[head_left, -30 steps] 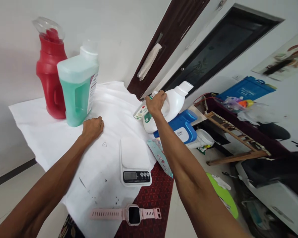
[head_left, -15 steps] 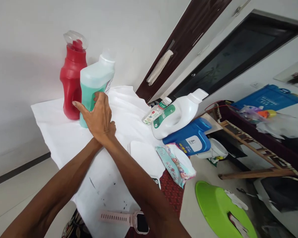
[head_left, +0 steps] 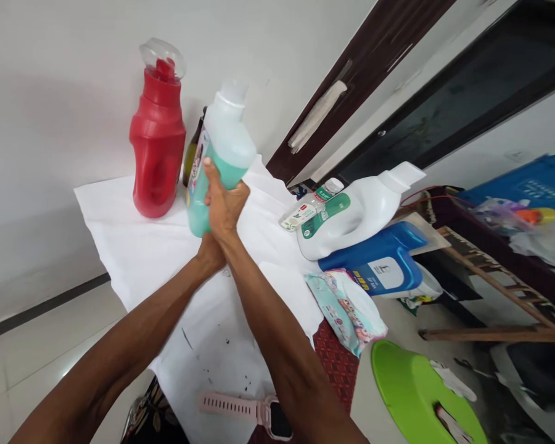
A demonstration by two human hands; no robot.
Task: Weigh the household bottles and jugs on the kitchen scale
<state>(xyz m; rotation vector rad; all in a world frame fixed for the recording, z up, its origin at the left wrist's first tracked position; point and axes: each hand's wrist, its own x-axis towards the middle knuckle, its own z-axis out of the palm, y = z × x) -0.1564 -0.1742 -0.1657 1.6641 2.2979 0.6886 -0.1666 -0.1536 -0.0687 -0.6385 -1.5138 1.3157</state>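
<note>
My right hand (head_left: 226, 203) is closed around the handle part of a clear bottle of green liquid (head_left: 234, 148), its thumb lying up along the side. The bottle leans to the right and has a white cap. My left hand (head_left: 210, 251) is at the bottle's base, under my right wrist; its fingers are hidden, so its grip does not show. Left of the bottle, a red detergent jug (head_left: 157, 148) with a clear cap stands upright. Behind them, partly covered, is a dark bottle (head_left: 193, 151).
White cloth (head_left: 134, 246) covers the table. To the right lie a small clear bottle (head_left: 309, 206), a white jug (head_left: 374, 200), a blue bottle (head_left: 383, 262) and a wipes pack (head_left: 346, 308). A pink watch (head_left: 263, 410) lies at the near edge. A green basin (head_left: 407, 388) sits below.
The green-liquid bottle has turned so that its label now faces left, and it tilts right, away from the red jug. A dark bottle now shows behind. The view has shifted slightly.
</note>
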